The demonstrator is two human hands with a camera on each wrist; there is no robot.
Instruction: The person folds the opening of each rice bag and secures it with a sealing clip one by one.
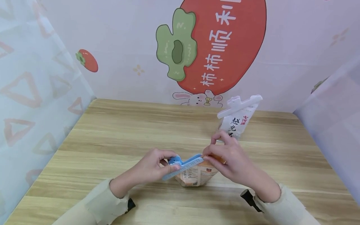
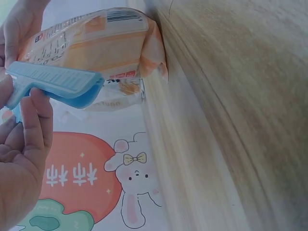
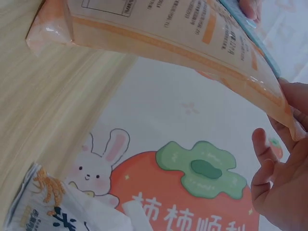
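Note:
A blue sealing clip [image 1: 184,166] lies along the top of an orange printed food bag [image 1: 198,175] standing on the table. With thumb and fingers my left hand [image 1: 153,165] pinches the clip at its left end. In the left wrist view the two bars of the clip [image 2: 57,82] part in a narrow gap at the end away from the hand. My right hand [image 1: 232,156] pinches the bag's upper right corner, just beyond the clip's tip. In the right wrist view the bag's upper edge [image 3: 250,94] stretches toward those fingers.
Behind my right hand stands a white bag [image 1: 239,123] with dark and red lettering, closed along its top by a white clip [image 1: 239,106]. The wooden table [image 1: 135,125] meets a printed backdrop [image 1: 118,62] behind and patterned sheets on both sides.

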